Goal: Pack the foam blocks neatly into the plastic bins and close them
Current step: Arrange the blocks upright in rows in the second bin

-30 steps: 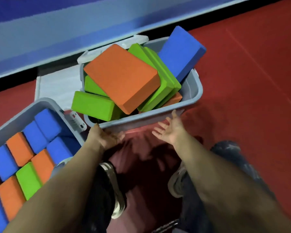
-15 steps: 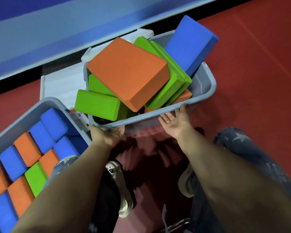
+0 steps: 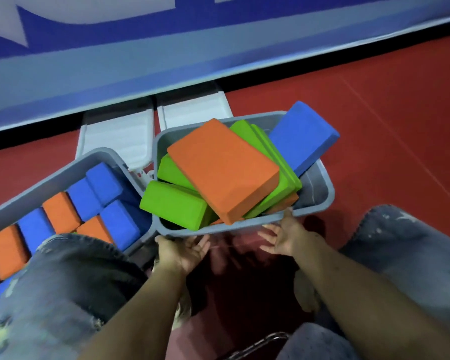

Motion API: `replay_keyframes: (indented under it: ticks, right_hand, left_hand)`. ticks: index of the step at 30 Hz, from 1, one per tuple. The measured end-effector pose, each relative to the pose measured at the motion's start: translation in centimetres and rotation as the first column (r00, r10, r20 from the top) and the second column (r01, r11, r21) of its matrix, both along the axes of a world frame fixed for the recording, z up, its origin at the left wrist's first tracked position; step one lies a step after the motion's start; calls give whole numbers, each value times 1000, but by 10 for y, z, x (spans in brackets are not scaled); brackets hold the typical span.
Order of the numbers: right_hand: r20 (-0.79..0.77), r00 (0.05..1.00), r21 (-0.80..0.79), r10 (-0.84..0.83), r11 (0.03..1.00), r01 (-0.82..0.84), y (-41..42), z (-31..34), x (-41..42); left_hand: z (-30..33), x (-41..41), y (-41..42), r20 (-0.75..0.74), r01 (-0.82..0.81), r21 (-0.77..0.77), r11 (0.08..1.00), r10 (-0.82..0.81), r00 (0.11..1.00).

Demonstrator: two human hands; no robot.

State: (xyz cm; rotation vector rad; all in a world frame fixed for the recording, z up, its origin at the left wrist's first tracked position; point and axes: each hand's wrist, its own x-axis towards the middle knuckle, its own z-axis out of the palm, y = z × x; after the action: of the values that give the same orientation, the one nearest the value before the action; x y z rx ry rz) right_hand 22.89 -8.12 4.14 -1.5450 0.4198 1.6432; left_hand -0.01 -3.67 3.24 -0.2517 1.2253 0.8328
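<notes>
Two hands, left (image 3: 182,252) and right (image 3: 287,236), lay open and apart under the near rim of the bin (image 3: 320,201), steadying its jumbled foam blocks (image 3: 222,170).

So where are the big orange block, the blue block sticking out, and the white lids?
big orange block (image 3: 222,170), head view, top face.
blue block (image 3: 303,136), head view, broad face.
white lids (image 3: 115,137), head view, left lid's top.

Two grey bins (image 3: 320,203) (image 3: 70,165), two white lids (image 3: 115,136) (image 3: 192,110) (both off).
</notes>
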Motion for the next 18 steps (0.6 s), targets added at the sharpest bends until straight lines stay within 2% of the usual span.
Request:
replay_keyframes:
  ticks: [8, 12, 15, 18]
  right_hand:
    - [-74, 995, 16, -70, 997, 72, -23, 16, -5]
    - [1, 984, -21, -179, 984, 179, -29, 8, 4]
    - [106, 989, -113, -102, 987, 114, -32, 3, 6]
    - [134, 991, -161, 1, 987, 21, -36, 0, 4]
  left_hand:
    - [7, -10, -15, 15, 47, 41, 998, -47, 999]
    - [2, 2, -32, 35, 95, -25, 995, -94, 995]
    - [-7, 7, -50, 33, 90, -71, 993, -87, 996]
    - [-17, 0, -64, 6, 81, -85, 993, -81, 997]
